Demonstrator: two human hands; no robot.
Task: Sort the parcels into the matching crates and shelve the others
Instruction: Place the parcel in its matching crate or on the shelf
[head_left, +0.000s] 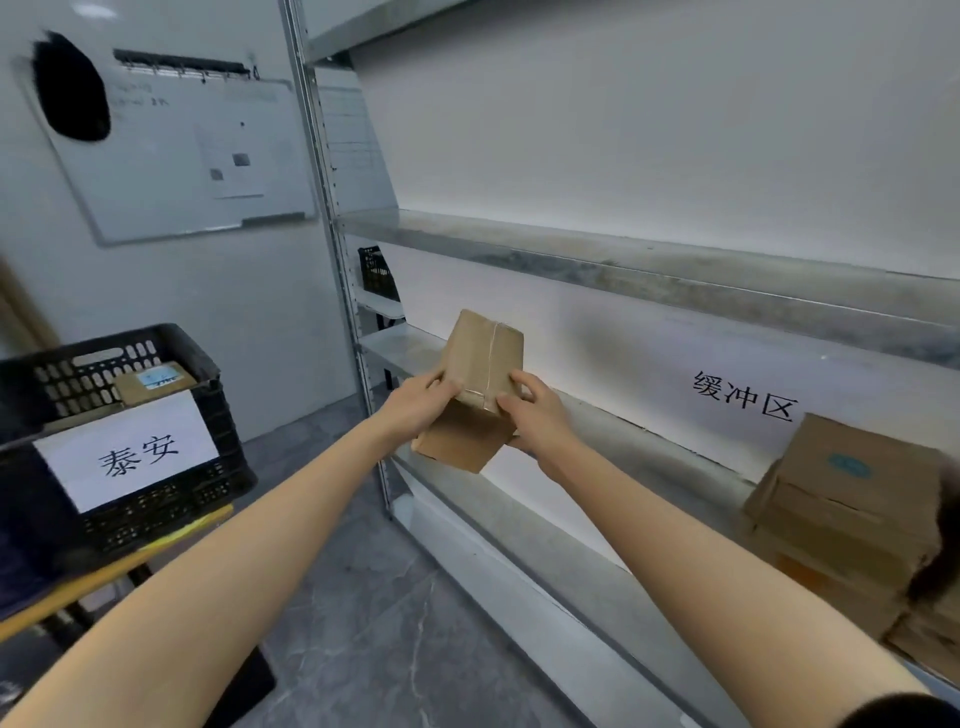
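Black crate (130, 415) labelled 泰安 at left, with a small box (156, 382) inside. Cardboard boxes (852, 514) are stacked at the right of the metal shelf (623, 431), beside the 缓冲区 sign (743, 402). Left hand (421, 410) and right hand (540, 415) both grip the taped brown parcel (483, 364) by opposite sides, fingers curled round its edges, holding it in the air just in front of the shelf's left part.

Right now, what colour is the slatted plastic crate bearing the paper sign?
The slatted plastic crate is black; head view.
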